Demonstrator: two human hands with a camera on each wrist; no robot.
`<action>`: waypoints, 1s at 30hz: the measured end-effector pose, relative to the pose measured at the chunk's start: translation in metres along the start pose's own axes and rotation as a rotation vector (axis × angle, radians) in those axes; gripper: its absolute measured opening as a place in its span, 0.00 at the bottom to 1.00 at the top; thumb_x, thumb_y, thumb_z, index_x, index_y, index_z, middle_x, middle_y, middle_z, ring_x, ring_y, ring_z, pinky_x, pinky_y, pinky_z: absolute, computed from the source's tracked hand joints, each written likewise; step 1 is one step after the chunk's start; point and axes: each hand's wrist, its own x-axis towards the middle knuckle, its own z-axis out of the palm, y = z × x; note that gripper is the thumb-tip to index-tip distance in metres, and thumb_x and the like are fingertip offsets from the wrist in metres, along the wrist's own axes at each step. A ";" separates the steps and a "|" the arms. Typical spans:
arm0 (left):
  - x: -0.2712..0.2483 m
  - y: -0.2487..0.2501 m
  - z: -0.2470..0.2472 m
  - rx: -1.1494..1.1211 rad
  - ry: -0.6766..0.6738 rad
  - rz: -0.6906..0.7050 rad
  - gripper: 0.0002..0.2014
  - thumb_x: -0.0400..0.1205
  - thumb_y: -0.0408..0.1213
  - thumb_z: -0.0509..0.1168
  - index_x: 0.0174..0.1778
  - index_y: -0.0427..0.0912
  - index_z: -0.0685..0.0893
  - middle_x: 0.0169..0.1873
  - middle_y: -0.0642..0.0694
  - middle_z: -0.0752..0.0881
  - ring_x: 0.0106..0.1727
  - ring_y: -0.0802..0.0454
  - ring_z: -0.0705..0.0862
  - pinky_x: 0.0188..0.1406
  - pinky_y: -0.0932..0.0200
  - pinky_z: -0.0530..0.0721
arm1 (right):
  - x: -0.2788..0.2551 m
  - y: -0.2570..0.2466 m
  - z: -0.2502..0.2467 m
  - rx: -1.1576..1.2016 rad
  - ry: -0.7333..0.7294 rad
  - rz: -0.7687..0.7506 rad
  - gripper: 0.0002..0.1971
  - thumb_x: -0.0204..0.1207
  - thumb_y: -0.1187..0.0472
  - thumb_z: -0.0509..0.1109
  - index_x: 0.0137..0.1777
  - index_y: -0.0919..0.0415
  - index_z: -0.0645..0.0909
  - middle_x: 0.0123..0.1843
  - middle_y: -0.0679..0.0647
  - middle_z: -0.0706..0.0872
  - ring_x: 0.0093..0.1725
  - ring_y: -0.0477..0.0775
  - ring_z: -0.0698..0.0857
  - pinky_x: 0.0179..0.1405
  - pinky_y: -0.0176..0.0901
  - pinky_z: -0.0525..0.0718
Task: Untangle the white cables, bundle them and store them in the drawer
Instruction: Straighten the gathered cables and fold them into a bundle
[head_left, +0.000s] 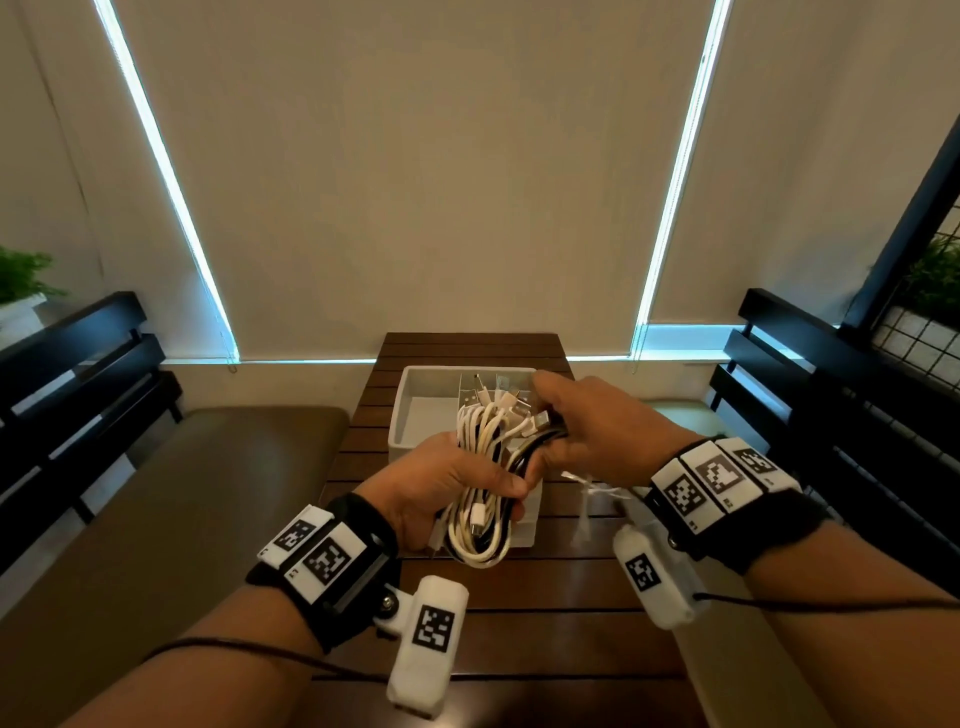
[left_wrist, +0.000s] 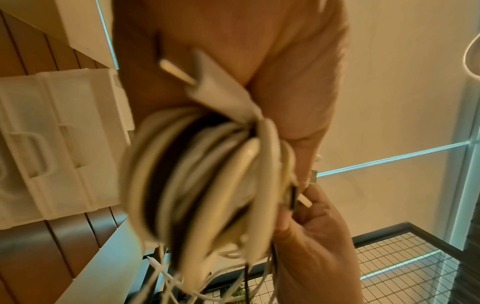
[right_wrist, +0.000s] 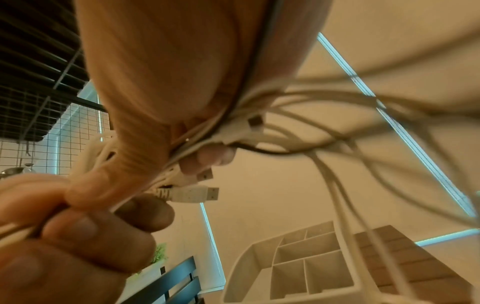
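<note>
While both hands (head_left: 447, 483) hold cables (head_left: 483, 457) | drawer (head_left: 421, 415) compartments bare

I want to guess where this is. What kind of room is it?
Probably a cafe or dining booth: a slatted wooden table between two cushioned benches with dark slatted backs, pulled-down window blinds behind, and potted plants.

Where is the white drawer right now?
In the head view the white drawer sits open on the wooden table, centre, just behind both hands and the cables they hold.
</note>
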 end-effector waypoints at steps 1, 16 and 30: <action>-0.001 -0.001 0.000 -0.017 -0.001 0.000 0.12 0.74 0.20 0.70 0.52 0.34 0.85 0.38 0.37 0.87 0.36 0.45 0.88 0.36 0.53 0.87 | 0.000 0.000 0.001 0.000 0.025 -0.008 0.18 0.69 0.55 0.79 0.50 0.53 0.73 0.38 0.40 0.81 0.35 0.38 0.81 0.31 0.27 0.73; 0.004 -0.022 0.015 -0.025 0.220 0.126 0.09 0.69 0.23 0.71 0.44 0.35 0.86 0.29 0.36 0.83 0.27 0.45 0.83 0.29 0.55 0.83 | -0.003 0.005 0.018 0.049 0.330 0.039 0.17 0.64 0.51 0.81 0.36 0.50 0.72 0.33 0.42 0.79 0.32 0.42 0.76 0.33 0.39 0.71; 0.017 -0.018 0.015 -0.101 0.384 0.278 0.14 0.75 0.25 0.69 0.56 0.25 0.85 0.47 0.30 0.89 0.46 0.41 0.90 0.38 0.59 0.86 | -0.003 -0.025 0.080 0.960 -0.158 0.457 0.32 0.50 0.60 0.86 0.57 0.66 0.84 0.53 0.62 0.90 0.54 0.63 0.88 0.62 0.66 0.83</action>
